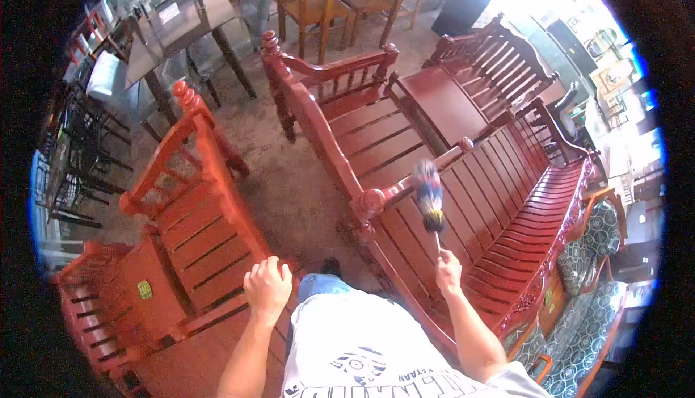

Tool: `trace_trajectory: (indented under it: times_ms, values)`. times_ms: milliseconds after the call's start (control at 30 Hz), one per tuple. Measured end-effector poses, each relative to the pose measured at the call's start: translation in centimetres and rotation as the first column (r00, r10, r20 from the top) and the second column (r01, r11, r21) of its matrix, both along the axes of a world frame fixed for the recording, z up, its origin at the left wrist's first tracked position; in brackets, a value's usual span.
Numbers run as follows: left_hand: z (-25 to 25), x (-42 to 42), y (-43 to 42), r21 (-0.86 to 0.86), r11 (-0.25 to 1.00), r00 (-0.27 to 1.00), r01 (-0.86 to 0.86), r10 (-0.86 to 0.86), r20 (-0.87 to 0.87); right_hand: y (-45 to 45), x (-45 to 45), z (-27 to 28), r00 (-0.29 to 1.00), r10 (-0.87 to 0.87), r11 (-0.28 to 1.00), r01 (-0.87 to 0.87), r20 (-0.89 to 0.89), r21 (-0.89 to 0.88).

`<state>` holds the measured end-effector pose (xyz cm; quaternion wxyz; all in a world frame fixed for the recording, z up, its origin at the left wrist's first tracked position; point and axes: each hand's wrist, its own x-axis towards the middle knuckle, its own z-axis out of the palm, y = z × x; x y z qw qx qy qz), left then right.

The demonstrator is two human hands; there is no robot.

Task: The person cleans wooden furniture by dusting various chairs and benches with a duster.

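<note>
My right hand (449,270) is closed around the thin handle of a feather duster (430,199). The duster's dark, multicoloured head is slightly blurred and points away from me, over the slatted seat of a dark red wooden bench (463,206). My left hand (268,287) is at the edge of an orange-red wooden bench (206,242), its fingers loosely bent and a little apart, with nothing visible in them. Whether it rests on the wood I cannot tell.
A dark red armchair (376,130) and a small wooden table (443,105) adjoin the bench. Turned posts (187,97) rise on the left. Dining tables (184,32) and wooden chairs (304,7) stand behind. A patterned cushioned sofa (583,340) lies at the right. Concrete floor (279,181) runs between the benches.
</note>
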<state>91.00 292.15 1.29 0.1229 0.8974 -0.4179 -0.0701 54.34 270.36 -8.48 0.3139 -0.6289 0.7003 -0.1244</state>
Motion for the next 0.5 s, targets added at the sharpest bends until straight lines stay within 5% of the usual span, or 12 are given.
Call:
trace_trajectory:
  times_ms: [100, 233, 300, 333, 367, 433, 467, 500]
  values:
    - [-0.1, 0.0, -0.1, -0.036, 0.998, 0.998, -0.058, 0.058, -0.009, 1.3, 1.5, 4.6, 0.934, 0.338, 0.938, -0.345, 0.115, 0.045]
    - [-0.8, -0.1, -0.3, -0.066, 0.987, 0.989, -0.146, 0.147, 0.004, -2.3, 1.5, 1.7, 0.988, 0.080, 0.994, -0.068, -0.136, 0.089]
    - [-0.5, 0.0, -0.1, -0.083, 0.987, 0.991, -0.135, 0.136, 0.005, 0.4, 4.2, 4.2, 0.992, 0.101, 0.994, -0.098, 0.071, -0.051]
    - [-0.3, 0.0, -0.1, -0.096, 0.986, 0.990, -0.135, 0.137, 0.019, 1.6, 4.4, 4.7, 0.942, 0.250, 0.968, -0.241, 0.226, -0.067]
    - [-0.2, 0.1, -0.2, -0.114, 0.985, 0.990, -0.133, 0.138, 0.034, 2.2, 3.7, 3.6, 0.930, 0.337, 0.941, -0.335, 0.146, -0.041]
    - [-0.1, 0.1, -0.3, -0.106, 0.987, 0.992, -0.125, 0.128, 0.022, 0.7, 2.2, 1.5, 0.970, 0.188, 0.981, -0.192, 0.157, 0.010]
    - [0.0, 0.2, -0.4, -0.097, 0.988, 0.992, -0.121, 0.123, 0.011, -0.9, 2.3, 1.5, 0.974, 0.186, 0.982, -0.189, -0.128, -0.013]
    - [0.1, 0.2, -0.2, -0.079, 0.989, 0.992, -0.123, 0.123, -0.001, -1.7, 2.2, 1.4, 0.975, 0.184, 0.972, -0.199, -0.125, -0.126]
